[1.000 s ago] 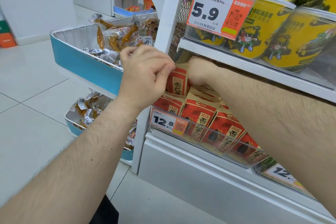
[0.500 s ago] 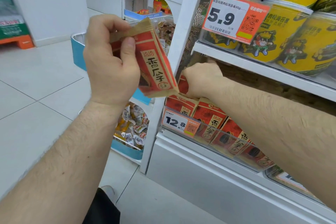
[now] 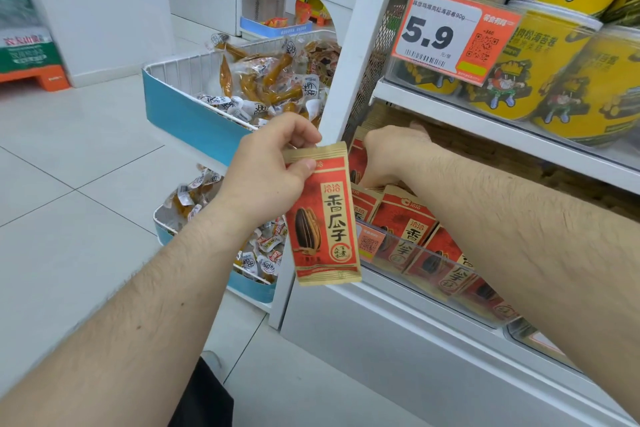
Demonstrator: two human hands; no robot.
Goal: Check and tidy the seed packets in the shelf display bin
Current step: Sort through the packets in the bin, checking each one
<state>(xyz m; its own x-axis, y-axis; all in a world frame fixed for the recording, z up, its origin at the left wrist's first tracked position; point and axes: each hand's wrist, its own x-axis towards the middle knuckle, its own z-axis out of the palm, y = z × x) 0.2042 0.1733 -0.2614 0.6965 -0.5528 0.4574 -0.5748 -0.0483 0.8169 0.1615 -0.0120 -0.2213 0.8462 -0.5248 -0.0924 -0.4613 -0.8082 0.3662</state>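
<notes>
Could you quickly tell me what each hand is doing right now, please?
Left hand: pinches the top edge of a red sunflower seed packet, held out in front of the bin.
Right hand: in the bin among the packets; fingers hidden, grip cannot be told.

White tiled floor (image 3: 69,184), white wall (image 3: 104,3), shelving (image 3: 346,45)

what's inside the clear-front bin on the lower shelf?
The bin holds red seed packets standing in rows. The right hand reaches among the back ones; its fingers are hidden. The left hand holds one packet outside, covering the bin's left end.
</notes>
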